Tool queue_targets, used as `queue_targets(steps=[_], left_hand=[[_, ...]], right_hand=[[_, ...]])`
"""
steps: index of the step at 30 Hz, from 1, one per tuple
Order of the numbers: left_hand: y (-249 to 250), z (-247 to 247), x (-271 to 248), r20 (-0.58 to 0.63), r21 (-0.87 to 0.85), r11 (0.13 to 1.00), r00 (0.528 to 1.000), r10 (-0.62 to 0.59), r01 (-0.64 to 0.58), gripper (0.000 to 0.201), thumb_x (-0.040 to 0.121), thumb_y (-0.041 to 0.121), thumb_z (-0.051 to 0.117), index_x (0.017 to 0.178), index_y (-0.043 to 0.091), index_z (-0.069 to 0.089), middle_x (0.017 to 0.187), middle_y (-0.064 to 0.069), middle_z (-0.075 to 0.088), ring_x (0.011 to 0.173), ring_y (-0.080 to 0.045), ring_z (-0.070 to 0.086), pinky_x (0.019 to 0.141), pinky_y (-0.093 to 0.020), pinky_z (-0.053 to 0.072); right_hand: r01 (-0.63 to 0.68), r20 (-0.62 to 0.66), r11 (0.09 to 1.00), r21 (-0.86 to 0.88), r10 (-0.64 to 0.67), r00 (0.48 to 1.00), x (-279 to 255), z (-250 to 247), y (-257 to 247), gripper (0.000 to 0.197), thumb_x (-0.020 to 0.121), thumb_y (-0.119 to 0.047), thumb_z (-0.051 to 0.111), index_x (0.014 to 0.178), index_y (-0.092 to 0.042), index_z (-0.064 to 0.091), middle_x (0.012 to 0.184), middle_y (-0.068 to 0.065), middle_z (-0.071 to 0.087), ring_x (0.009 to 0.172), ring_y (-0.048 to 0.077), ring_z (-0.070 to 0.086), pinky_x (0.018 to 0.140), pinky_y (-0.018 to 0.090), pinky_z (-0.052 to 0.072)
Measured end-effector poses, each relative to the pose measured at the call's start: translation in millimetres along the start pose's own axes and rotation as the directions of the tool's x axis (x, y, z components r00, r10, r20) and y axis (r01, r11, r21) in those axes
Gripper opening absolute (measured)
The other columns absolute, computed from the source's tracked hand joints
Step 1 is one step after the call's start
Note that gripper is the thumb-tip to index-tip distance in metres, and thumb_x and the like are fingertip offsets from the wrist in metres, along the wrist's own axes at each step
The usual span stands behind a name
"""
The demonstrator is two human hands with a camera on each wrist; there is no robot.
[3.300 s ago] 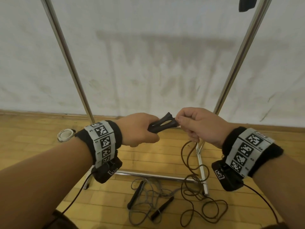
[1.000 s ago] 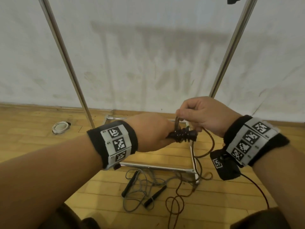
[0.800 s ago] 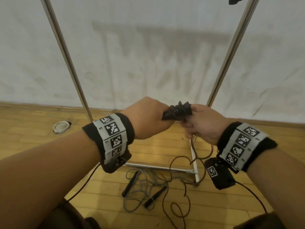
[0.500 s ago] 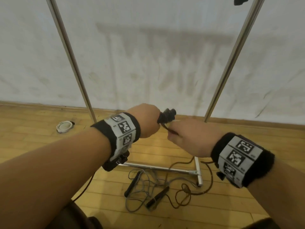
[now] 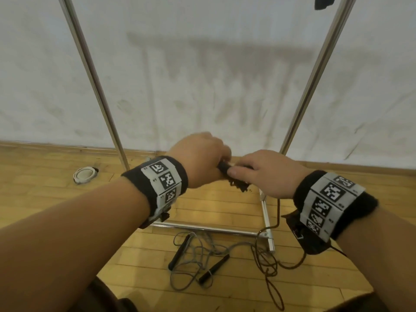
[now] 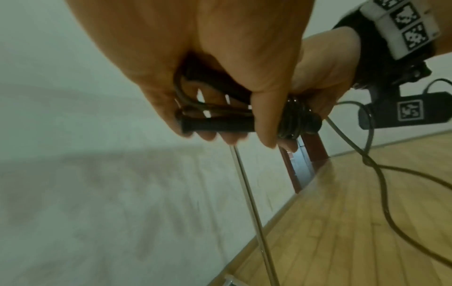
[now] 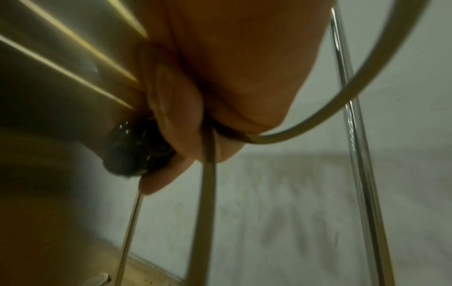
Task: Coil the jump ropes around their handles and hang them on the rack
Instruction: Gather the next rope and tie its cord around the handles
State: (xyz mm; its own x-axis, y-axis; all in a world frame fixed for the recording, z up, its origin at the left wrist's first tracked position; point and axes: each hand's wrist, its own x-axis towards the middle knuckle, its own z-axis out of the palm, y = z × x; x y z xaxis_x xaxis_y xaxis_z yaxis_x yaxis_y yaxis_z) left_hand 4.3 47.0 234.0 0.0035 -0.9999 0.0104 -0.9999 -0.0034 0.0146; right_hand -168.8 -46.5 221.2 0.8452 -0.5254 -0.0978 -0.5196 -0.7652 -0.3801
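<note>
My left hand [image 5: 200,161] grips the two black handles [image 6: 217,123] of a dark jump rope, held side by side. Several turns of dark rope [image 6: 293,123] are wound round their far end. My right hand [image 5: 263,172] is over that end and pinches the rope [image 7: 208,147] between its fingers. The loose dark rope [image 5: 270,264] trails down to the floor. A second jump rope [image 5: 198,260], grey with black handles, lies tangled on the floor below my hands. The metal rack [image 5: 315,70] stands behind, its base bar [image 5: 213,229] on the floor.
The rack's left upright [image 5: 92,79] and its side foot [image 5: 266,219] frame the space ahead. A white wall stands behind. A white round object [image 5: 84,174] lies on the wooden floor at left. Something dark [image 5: 323,2] hangs at the top right.
My right hand has circled the handle ends, adding turns of rope. Less loose rope lies on the floor than before. Both hands have drifted a little lower and to the right.
</note>
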Motion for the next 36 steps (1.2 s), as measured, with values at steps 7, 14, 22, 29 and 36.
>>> queue_targets(steps=[7,14,22,29,36], left_hand=[[-1.4,13.4,-7.6,0.072,-0.602,0.76,0.965,-0.252,0.244,0.087,0.082,0.062,0.08,0.153,0.026,0.046,0.137,0.01,0.063,0.115,-0.008,0.064,0.091,-0.027,0.056],[9.8,20.7,-6.9,0.169,-0.761,0.601,0.969,-0.179,0.244,0.023,0.083,0.038,0.084,0.097,0.023,0.074,0.085,0.004,0.08,0.077,-0.011,0.078,0.077,-0.034,0.066],[8.0,23.3,-4.5,0.278,-0.786,0.553,0.957,-0.085,0.277,0.009,0.095,0.005,0.065,0.1,0.012,0.068,0.088,-0.01,0.074,0.08,-0.028,0.078,0.075,-0.041,0.066],[1.2,10.0,0.5,0.294,-0.955,-0.051,0.913,-0.283,0.292,0.019,0.086,-0.008,0.054,0.1,0.005,0.056,0.081,-0.012,0.056,0.051,-0.017,0.054,0.039,-0.024,0.036],[9.0,3.7,-10.2,0.332,-0.903,-0.205,0.915,0.228,0.378,0.028,0.076,0.0,0.049,0.103,0.008,0.05,0.075,-0.008,0.055,0.05,-0.013,0.049,0.035,-0.018,0.033]], right_hand=[[-0.174,-0.237,0.943,0.282,0.245,0.94,3.2,0.7,8.6,0.059,0.101,-0.061,0.044,0.086,-0.014,0.076,0.085,0.012,0.074,0.08,0.03,0.068,0.076,0.043,0.054],[-0.043,-0.16,0.996,0.076,0.054,0.986,3.7,12.1,-21.2,0.055,0.106,-0.053,0.037,0.073,-0.021,0.067,0.067,-0.003,0.063,0.059,0.009,0.059,0.058,0.029,0.047],[0.059,-0.049,0.991,-0.117,-0.065,0.997,-6.1,5.8,-30.4,0.041,0.11,-0.041,0.027,0.101,-0.025,0.064,0.084,-0.007,0.062,0.077,0.011,0.061,0.077,0.036,0.055],[-0.097,-0.135,0.928,0.361,0.154,0.979,-5.7,-4.5,-12.4,0.047,0.107,-0.051,0.033,0.091,-0.022,0.067,0.063,-0.008,0.062,0.052,0.004,0.052,0.056,0.027,0.044],[-0.106,0.045,0.496,0.862,0.134,0.99,-10.9,-5.8,-2.9,0.062,0.09,-0.07,0.049,0.12,-0.017,0.064,0.066,0.004,0.058,0.04,0.014,0.026,0.041,0.024,0.021]])
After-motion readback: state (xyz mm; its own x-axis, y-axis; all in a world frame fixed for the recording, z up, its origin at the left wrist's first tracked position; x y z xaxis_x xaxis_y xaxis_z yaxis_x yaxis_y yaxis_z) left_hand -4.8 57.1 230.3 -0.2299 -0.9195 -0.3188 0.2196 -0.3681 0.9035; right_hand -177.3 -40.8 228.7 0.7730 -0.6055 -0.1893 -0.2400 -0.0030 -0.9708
